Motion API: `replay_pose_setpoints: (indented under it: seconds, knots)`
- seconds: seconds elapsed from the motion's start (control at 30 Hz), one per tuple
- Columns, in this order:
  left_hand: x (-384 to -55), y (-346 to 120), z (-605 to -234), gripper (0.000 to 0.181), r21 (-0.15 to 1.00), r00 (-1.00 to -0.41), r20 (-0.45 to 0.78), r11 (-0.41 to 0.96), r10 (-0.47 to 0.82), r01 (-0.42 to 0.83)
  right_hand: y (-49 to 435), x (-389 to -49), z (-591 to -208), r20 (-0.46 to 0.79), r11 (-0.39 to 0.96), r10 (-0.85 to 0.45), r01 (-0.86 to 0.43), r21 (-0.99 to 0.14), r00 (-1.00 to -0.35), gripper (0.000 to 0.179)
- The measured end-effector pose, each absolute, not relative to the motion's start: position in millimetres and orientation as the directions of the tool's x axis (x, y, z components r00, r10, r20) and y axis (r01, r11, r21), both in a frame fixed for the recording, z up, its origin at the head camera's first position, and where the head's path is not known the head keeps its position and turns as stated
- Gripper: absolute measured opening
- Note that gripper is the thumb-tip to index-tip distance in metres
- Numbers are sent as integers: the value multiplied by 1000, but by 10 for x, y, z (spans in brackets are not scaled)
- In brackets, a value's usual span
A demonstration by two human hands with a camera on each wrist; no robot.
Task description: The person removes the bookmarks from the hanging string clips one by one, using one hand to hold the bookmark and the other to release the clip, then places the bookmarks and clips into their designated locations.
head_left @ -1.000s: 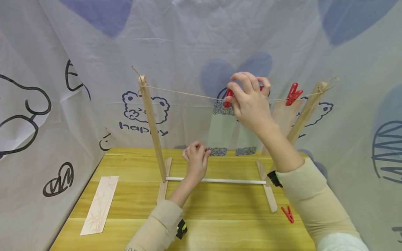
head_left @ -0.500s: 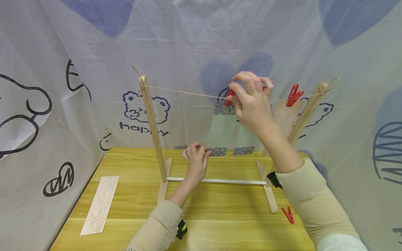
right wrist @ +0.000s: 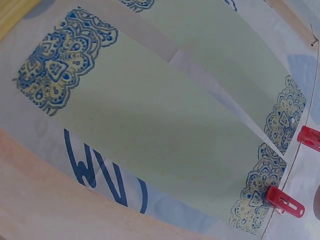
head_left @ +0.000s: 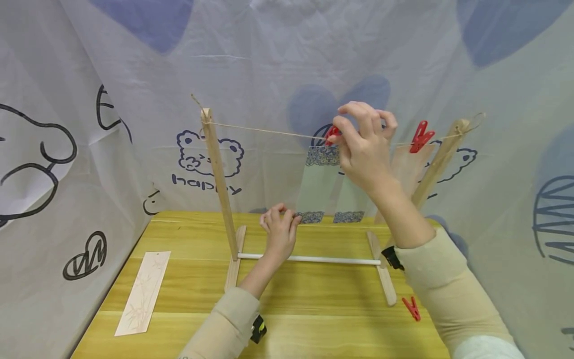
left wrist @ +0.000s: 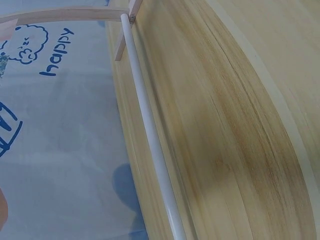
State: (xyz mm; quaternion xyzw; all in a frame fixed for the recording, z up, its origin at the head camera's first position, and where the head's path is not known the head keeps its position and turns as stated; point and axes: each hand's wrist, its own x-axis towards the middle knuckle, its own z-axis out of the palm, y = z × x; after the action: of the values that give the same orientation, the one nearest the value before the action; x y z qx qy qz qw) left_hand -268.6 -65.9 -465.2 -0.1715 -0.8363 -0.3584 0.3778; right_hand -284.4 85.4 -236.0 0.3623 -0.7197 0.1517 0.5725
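Observation:
My right hand (head_left: pixel 365 149) is raised at the string, thumb and index finger pinching a red clothespin (head_left: pixel 333 134). Under it hangs a pale green bookmark (head_left: pixel 319 182) with blue patterned ends. A similar green bookmark (right wrist: pixel 155 115) hangs alongside, held to the string (right wrist: pixel 295 165) by another red clothespin (right wrist: pixel 285 201). In the right wrist view the pinched clothespin (right wrist: pixel 310 137) sits on the string at the bookmark's patterned end. My left hand (head_left: pixel 280 229) hovers with loosely curled fingers beside the first bookmark's lower corner; contact there is unclear. Only a fingertip shows in the left wrist view.
The string runs between two wooden posts (head_left: pixel 218 184) joined by a white rod (head_left: pixel 332 260). A red clothespin (head_left: pixel 420 137) holds a peach bookmark (head_left: pixel 405 167) near the right post. On the table lie a bamboo-print bookmark (head_left: pixel 143 294) and a loose red clothespin (head_left: pixel 411 308).
My right hand has shifted slightly right, and the pinched clothespin has moved right and tilted. The left hand has stayed in nearly the same place.

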Motion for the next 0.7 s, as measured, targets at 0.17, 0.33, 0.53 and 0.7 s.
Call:
replay_pose_setpoints:
  seconds: [0.17,0.33,0.53,0.7]
  knots:
    - [-2685,-671,-4666,15,459,-649,761,694,16,555,853,-2847,-2362,951,685,-308,-703,192,-40,22]
    - [-2669,-681,-4675,21,435,-626,780,706,15,559,879,-2827,-2364,958,685,-286,-705,183,-30,26]
    - [-2651,-692,-4667,27,410,-585,811,722,-9,557,910,-2792,-2370,959,683,-283,-708,180,-30,24]
    - [-2637,-720,-4672,18,413,-583,812,729,-24,546,923,-2774,-2391,963,680,-269,-710,181,-13,24]
